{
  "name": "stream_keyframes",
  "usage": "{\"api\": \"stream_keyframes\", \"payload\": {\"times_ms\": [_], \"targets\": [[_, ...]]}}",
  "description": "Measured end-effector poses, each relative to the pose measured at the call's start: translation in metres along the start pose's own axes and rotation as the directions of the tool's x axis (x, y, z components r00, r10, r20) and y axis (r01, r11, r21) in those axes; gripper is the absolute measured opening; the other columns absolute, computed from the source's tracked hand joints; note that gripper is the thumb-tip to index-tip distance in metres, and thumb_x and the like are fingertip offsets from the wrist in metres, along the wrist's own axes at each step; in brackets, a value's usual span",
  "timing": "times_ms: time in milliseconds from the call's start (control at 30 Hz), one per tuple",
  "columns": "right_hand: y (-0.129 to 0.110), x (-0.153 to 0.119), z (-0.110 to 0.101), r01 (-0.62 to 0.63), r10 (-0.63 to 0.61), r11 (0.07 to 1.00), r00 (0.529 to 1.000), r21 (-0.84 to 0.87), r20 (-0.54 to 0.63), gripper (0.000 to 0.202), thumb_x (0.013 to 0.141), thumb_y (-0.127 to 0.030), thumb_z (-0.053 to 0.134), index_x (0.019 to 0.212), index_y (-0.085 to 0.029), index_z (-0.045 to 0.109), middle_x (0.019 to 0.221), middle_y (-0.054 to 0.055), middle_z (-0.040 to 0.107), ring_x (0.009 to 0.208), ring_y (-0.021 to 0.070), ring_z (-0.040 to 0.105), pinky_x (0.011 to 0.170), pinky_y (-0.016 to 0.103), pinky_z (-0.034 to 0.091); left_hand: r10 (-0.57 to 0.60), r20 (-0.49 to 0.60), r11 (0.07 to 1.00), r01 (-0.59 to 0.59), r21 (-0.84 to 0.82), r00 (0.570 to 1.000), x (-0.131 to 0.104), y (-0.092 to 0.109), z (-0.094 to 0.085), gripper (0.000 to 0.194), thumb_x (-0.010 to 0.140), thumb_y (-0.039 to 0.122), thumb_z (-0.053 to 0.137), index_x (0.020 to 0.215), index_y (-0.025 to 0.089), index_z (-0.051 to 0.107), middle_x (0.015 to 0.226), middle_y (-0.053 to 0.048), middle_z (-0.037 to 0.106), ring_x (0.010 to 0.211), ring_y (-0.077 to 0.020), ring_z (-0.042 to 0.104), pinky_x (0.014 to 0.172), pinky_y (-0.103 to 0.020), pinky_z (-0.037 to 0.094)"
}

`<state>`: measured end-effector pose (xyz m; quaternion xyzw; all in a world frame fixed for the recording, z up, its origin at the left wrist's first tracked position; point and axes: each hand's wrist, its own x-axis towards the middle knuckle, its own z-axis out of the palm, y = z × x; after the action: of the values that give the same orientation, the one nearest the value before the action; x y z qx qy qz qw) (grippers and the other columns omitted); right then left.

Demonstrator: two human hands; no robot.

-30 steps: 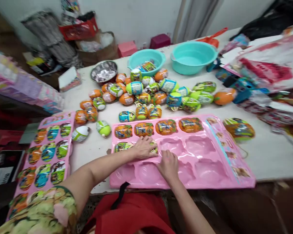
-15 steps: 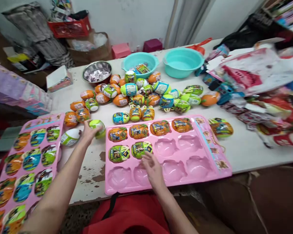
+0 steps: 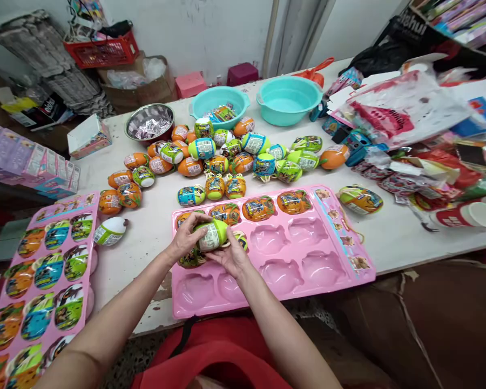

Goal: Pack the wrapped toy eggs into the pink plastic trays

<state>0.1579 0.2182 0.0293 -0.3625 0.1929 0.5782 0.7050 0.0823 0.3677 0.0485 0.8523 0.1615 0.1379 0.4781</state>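
A green plastic toy egg (image 3: 211,236) with a printed label is held over the pink moulded tray (image 3: 247,275). My left hand (image 3: 186,237) is closed round its left end. At its right end, my right hand (image 3: 234,256) grips it with the thumb up and fingers beneath. Orange eggs (image 3: 259,208) fill the tray's back row. Below my hands, green eggs (image 3: 191,258) sit partly hidden in the second row. The other hollows in view, to the right and in front, hold nothing.
Many loose eggs (image 3: 214,165) are heaped behind the tray. A filled pink tray (image 3: 89,202) lies at left beside a white-and-green egg (image 3: 110,231). A steel bowl (image 3: 132,127) and turquoise basins (image 3: 289,105) stand at the back. Plastic bags (image 3: 421,108) and cups (image 3: 465,214) crowd the right.
My left hand has carried the green egg from the table left of the tray to above it. My right hand has risen from the tray's second row and now grips the egg too.
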Motion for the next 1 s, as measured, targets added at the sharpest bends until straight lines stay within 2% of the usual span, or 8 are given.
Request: {"api": "stream_keyframes", "payload": {"times_ms": [167,267,467,600,700,800,900,1000], "targets": [[-0.003,-0.02,-0.015,0.225,-0.23,0.972,0.97,-0.064,-0.083,0.051,0.069,-0.054,0.077,0.1,-0.021,0.055,0.086,0.003,0.065,0.074,0.0217,0.066,0.071,0.04,0.056,0.116,0.343,0.84,-0.276,0.467,0.932,-0.005,0.037,0.023,0.051,0.081,0.044,0.066,0.127,0.027,0.053,0.142,-0.012,0.046,0.133,-0.0331,0.037,0.109,-0.056,0.029],[-0.017,-0.035,-0.041,0.263,-0.282,0.949,0.954,-0.174,-0.098,0.051,0.069,-0.059,0.073,0.094,-0.017,0.06,0.091,0.007,0.066,0.081,0.0203,0.065,0.076,0.036,0.054,0.005,0.366,0.791,-0.228,0.567,0.931,0.004,0.044,0.033,0.071,0.069,0.034,0.078,0.133,0.029,0.048,0.149,-0.013,0.036,0.133,-0.0373,0.035,0.105,-0.058,0.034],[-0.042,-0.054,-0.06,0.415,-0.415,0.91,0.91,0.013,0.007,0.064,0.071,-0.062,0.071,0.123,-0.028,0.054,0.122,0.006,0.061,0.11,0.025,0.058,0.087,0.041,0.051,-0.101,0.415,0.995,0.096,0.033,0.904,0.031,0.072,0.055,0.056,0.087,0.038,0.055,0.139,0.027,0.039,0.13,-0.006,0.051,0.12,-0.0238,0.05,0.103,-0.04,0.043],[-0.059,-0.052,-0.07,0.567,-0.569,0.823,0.82,-0.039,-0.065,0.062,0.084,-0.068,0.045,0.129,-0.026,0.05,0.123,0.006,0.061,0.116,0.0253,0.055,0.096,0.044,0.047,0.046,0.48,0.997,-0.068,0.029,0.876,0.051,0.099,0.104,0.065,0.083,0.046,0.061,0.142,0.03,0.039,0.136,-0.008,0.041,0.127,-0.0259,0.042,0.106,-0.041,0.039],[-0.083,-0.055,-0.112,0.589,-0.748,0.603,0.652,-0.538,-0.124,0.067,0.088,-0.07,0.028,0.127,-0.021,0.052,0.128,0.011,0.057,0.127,0.0275,0.045,0.105,0.05,0.037,0.119,0.488,0.961,-0.224,0.162,0.865,0.072,0.098,0.146,0.07,0.072,0.047,0.073,0.135,0.03,0.048,0.132,-0.009,0.04,0.122,-0.0281,0.044,0.101,-0.042,0.043],[-0.108,-0.061,-0.166,0.335,-0.826,0.202,0.563,-0.92,0.024,0.078,0.075,-0.072,0.052,0.128,-0.015,0.051,0.138,0.018,0.047,0.138,0.0354,0.026,0.113,0.06,0.013,0.223,0.513,0.889,-0.389,0.242,0.829,0.086,0.076,0.179,0.052,0.076,0.042,0.068,0.125,0.027,0.058,0.132,-0.011,0.04,0.123,-0.03,0.043,0.1,-0.044,0.041],[-0.12,-0.058,-0.199,0.013,-0.7,-0.364,0.656,-0.931,0.283,0.092,0.061,-0.066,0.071,0.13,-0.012,0.046,0.13,0.02,0.052,0.13,0.0401,0.035,0.11,0.067,-0.002,0.253,0.56,0.825,-0.478,0.301,0.789,0.087,0.049,0.194,0.048,0.081,0.047,0.062,0.125,0.027,0.058,0.136,-0.013,0.039,0.127,-0.0316,0.037,0.101,-0.046,0.037],[-0.118,-0.047,-0.203,-0.139,-0.625,-0.583,0.707,-0.8,0.333,0.073,0.065,-0.061,0.073,0.116,-0.013,0.053,0.108,0.015,0.06,0.106,0.0333,0.052,0.112,0.062,0.007,0.198,0.58,0.808,-0.467,0.36,0.79,0.085,0.038,0.193,0.05,0.084,0.052,0.058,0.128,0.028,0.056,0.135,-0.012,0.04,0.122,-0.029,0.04,0.098,-0.043,0.038]]}}
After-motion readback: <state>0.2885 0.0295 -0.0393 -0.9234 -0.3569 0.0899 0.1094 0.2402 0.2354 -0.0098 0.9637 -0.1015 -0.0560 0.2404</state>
